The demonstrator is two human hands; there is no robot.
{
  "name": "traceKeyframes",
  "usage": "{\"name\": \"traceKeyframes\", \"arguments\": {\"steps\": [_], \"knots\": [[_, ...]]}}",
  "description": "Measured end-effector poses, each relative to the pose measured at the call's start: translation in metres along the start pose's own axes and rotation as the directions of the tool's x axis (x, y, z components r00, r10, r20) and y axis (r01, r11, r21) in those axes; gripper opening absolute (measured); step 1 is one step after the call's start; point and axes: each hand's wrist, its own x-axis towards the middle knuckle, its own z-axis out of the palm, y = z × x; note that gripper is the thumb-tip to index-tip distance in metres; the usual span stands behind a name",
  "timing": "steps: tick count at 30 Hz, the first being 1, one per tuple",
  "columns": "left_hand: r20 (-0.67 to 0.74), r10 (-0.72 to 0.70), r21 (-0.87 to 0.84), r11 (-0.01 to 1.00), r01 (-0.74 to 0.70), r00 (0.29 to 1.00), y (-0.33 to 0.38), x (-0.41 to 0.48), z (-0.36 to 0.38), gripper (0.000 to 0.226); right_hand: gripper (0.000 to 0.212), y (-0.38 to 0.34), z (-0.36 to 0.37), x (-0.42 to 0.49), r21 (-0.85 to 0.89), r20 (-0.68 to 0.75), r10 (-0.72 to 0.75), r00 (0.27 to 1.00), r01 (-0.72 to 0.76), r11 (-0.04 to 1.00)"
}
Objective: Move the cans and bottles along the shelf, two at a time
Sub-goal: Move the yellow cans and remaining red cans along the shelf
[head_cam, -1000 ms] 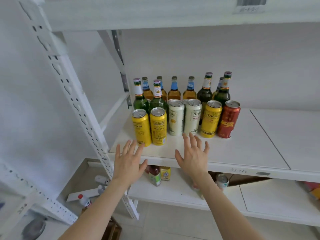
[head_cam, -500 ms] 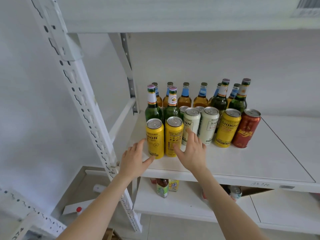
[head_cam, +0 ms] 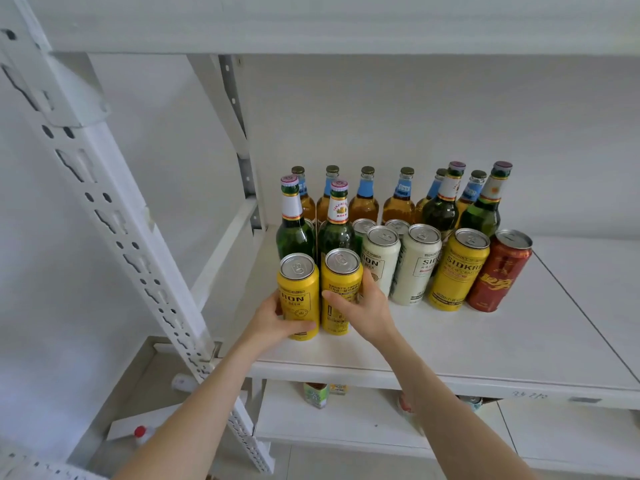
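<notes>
Two yellow cans stand side by side at the front left of the white shelf [head_cam: 485, 344]. My left hand [head_cam: 273, 322] grips the left yellow can [head_cam: 299, 289], thumb across its lower front. My right hand [head_cam: 363, 310] grips the right yellow can [head_cam: 341, 284], fingers wrapped round its right side. Both cans stand upright on the shelf. Right of them stand two white cans [head_cam: 398, 261], a third yellow can [head_cam: 457, 268] and a red can [head_cam: 498, 275]. Green bottles [head_cam: 294, 233] and amber bottles [head_cam: 363, 202] stand in rows behind.
The slotted white upright [head_cam: 138, 244] rises just left of my left arm. The shelf board stretches bare to the right of the red can. A lower shelf [head_cam: 346, 417] holds a few small bottles and cans. A shelf board runs overhead.
Both hands reached forward from the shelf's front edge and closed round the two front yellow cans. The camera moved closer to the shelf.
</notes>
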Motion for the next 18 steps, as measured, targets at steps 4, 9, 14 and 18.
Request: {"name": "traceKeyframes", "arguments": {"steps": [4, 9, 14, 18], "knots": [[-0.021, -0.005, -0.041, 0.999, 0.004, 1.0, -0.004, 0.0, 0.002, 0.068, 0.058, 0.005, -0.004, -0.002, 0.139, 0.004, 0.022, 1.0, -0.023, 0.99], [-0.005, -0.025, -0.052, 0.998, 0.024, 1.0, -0.008, -0.013, 0.001, 0.067, 0.041, 0.003, -0.009, -0.01, 0.256, -0.038, 0.095, 0.995, -0.082, 0.963], [0.044, -0.026, -0.071, 0.997, 0.03, 0.999, -0.007, -0.038, 0.0, 0.058, 0.028, 0.0, -0.012, -0.027, 0.341, -0.046, 0.216, 0.975, -0.188, 0.921], [0.097, -0.022, -0.127, 0.991, 0.034, 0.995, -0.003, -0.063, -0.001, 0.062, 0.028, -0.003, -0.015, -0.046, 0.367, -0.044, 0.244, 0.969, -0.211, 0.906]]}}
